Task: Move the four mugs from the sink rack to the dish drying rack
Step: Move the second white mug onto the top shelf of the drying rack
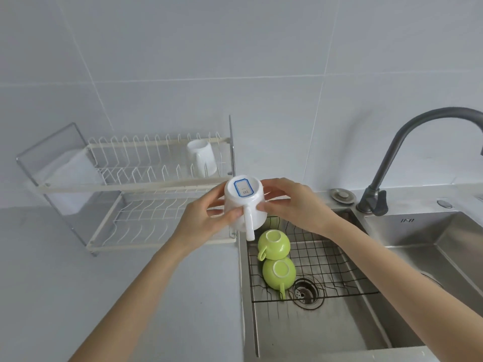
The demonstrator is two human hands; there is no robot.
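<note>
A white mug (244, 205) hangs upside down in the air, a blue-edged label on its base and its handle toward me. My left hand (206, 220) and my right hand (292, 202) both grip its sides, above the gap between the dish drying rack (130, 186) and the sink. Two green mugs (274, 244) (279, 274) lie upside down on the black wire sink rack (326, 259). Another white mug (201, 158) stands upside down on the drying rack's upper tier at the right end.
The two-tier white wire drying rack has clear side panels and stands on the grey counter (78, 283) left of the steel sink (366, 322). A dark curved faucet (392, 158) rises at the right. A drain (305, 291) lies under the sink rack.
</note>
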